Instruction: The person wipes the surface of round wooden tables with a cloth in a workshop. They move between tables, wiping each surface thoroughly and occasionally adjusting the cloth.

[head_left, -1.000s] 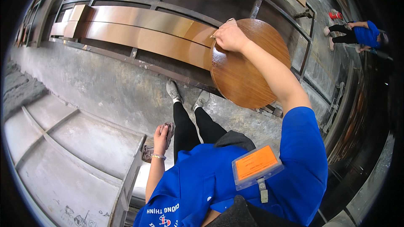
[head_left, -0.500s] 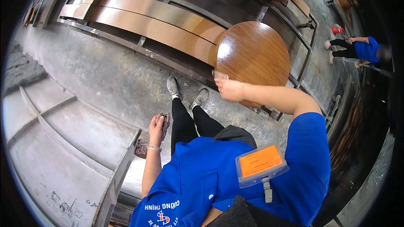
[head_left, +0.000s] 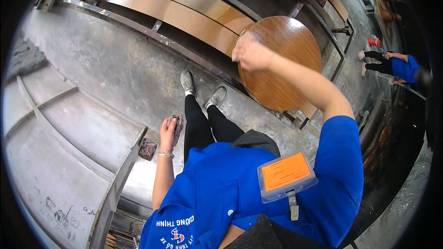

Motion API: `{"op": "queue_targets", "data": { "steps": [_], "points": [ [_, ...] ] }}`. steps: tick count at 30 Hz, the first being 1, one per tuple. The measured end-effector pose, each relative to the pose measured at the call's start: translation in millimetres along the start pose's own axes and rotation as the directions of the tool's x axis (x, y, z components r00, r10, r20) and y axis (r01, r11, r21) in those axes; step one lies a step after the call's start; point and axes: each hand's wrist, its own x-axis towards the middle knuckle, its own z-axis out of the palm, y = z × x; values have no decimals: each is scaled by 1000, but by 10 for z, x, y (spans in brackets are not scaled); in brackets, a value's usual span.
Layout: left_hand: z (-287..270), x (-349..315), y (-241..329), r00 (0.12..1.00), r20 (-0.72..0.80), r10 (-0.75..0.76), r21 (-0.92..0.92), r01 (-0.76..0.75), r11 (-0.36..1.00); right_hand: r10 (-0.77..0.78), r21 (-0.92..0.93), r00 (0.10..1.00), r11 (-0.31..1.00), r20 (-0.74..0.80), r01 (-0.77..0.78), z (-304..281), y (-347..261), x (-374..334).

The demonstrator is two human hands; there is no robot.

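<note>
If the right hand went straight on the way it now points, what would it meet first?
Probably the light-brown boards, just past the left edge of the round wooden top. The right hand is blurred and its height unclear, so it may pass above them.

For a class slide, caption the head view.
Right hand at the edge of a round wooden board; left hand holding a cloth.

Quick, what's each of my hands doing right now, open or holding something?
Left hand: closed around a crumpled brownish wad.
Right hand: blurred at the round wooden top's edge; grip can't be told.
</note>
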Motion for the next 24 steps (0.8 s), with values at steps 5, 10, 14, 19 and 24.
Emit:
{"op": "queue_targets", "data": {
  "steps": [5, 10, 14, 19, 24],
  "points": [
    [12, -2, -40, 1000, 14, -2, -29, 2, 1000, -456, 103, 697, 868, 553, 486, 155, -1092, -599],
    [75, 16, -28, 999, -22, -30, 39, 31, 999, -218, -172, 969, 957, 114, 235, 2, -440, -143],
    [199, 76, 71, 1000, 26, 11, 89, -13, 996, 261, -12, 901, 962, 347, -274, -84, 366, 300],
    [443, 253, 342, 992, 68, 102, 164, -112, 980, -54, 10, 994, 999, 94, 53, 215, -246, -43],
    [968, 624, 758, 981, 122, 147, -53, -142, 988, -295, 94, 768, 951, 569, 295, 400, -1718, -1024]
  ]
}}
